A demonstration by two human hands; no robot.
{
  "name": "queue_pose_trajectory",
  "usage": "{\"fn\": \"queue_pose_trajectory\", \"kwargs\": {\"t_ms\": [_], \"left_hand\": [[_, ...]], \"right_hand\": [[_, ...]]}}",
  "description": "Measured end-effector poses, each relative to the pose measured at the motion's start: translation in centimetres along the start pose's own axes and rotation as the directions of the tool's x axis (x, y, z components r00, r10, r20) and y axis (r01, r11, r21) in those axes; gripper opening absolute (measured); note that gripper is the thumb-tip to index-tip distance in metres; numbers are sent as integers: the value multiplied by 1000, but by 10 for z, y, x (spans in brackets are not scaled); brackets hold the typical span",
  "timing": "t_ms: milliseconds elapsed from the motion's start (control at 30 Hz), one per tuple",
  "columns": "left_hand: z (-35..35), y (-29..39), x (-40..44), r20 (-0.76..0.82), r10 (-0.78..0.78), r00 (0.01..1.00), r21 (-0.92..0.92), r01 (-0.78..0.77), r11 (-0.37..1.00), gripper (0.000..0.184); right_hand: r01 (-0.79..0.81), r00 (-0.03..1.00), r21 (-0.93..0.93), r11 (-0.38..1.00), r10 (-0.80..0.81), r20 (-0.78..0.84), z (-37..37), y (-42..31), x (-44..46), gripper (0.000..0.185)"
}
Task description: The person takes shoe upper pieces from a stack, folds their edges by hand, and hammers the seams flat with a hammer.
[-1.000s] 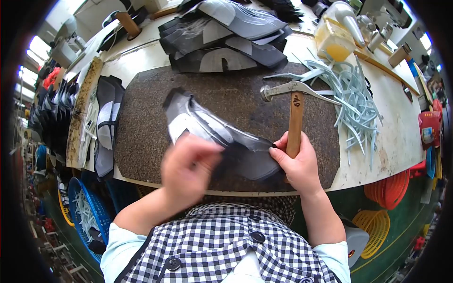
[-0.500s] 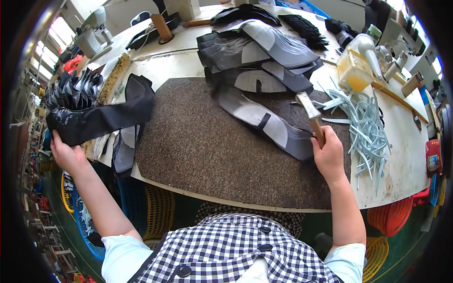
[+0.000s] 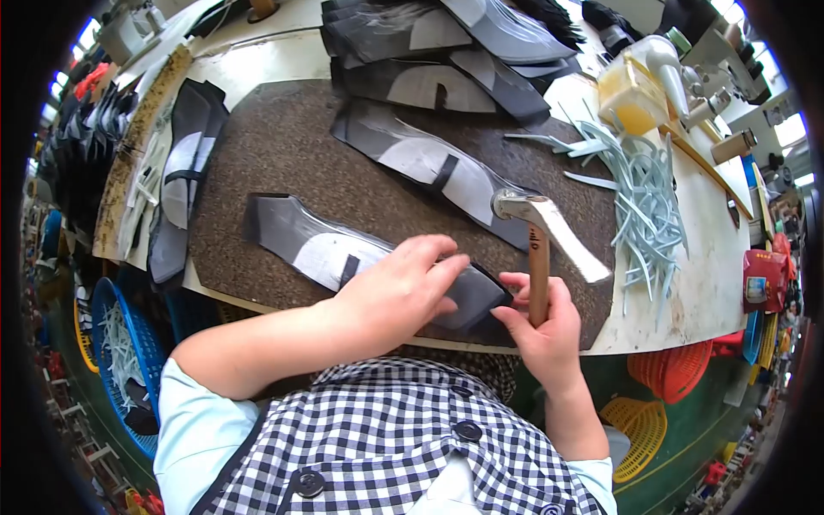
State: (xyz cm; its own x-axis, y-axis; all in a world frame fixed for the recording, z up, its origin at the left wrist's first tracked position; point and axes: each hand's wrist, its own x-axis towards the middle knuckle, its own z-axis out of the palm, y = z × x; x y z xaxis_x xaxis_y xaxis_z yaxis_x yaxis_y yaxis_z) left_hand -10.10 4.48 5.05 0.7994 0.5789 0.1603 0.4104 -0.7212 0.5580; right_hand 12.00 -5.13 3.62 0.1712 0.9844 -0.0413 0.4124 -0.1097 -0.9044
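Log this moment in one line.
left hand: over near dark piece | right hand: holding hammer, fingertips at piece's right end | second piece: farther up brown mat

No text is legible: the wooden-handled hammer with a silver metal head bears small dark characters, the glossy red packet a pale label.

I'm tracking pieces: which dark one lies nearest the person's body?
The near piece under the left hand; a second piece lies farther off, by the stack, others at the left edge of the mat.
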Motion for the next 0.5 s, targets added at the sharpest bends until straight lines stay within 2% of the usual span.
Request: {"fn": "queue_pose_trajectory", "kwargs": {"t_ms": [67,167,267,300,400,433,467,500], "left_hand": [[10,-3,12,-49,50,998,113,-44,993,49],[7,-4,30,149,-86,985,143,64,988,37],[-3,-3,46,272,-141,952,-139,184,973,22],[-2,0,50,292,-185,938,-231,257,938,14],[8,-3,60,333,-214,919,-162,279,947,16],[10,-5,62,327,-200,924,-157,262,952,16],[12,-7,63,321,-188,928,-152,247,957,16],[13,-9,63,315,-178,932,-146,233,961,15]], "right_hand": [[53,996,18,998,-52,-66,9,1,0,33],[-15,1000,151,988,19,-25,9,0,-3,29],[5,998,76,997,1,-68,-4,3,-14,29],[52,991,46,998,-46,-124,-8,5,-16,22],[-47,987,-90,995,32,-156,-28,15,-36,12],[-13,994,-129,992,-1,-108,-37,6,-41,14],[87,993,-191,978,-100,-58,-43,9,-46,15],[101,994,-275,956,-108,-12,-47,2,-51,17]]}}
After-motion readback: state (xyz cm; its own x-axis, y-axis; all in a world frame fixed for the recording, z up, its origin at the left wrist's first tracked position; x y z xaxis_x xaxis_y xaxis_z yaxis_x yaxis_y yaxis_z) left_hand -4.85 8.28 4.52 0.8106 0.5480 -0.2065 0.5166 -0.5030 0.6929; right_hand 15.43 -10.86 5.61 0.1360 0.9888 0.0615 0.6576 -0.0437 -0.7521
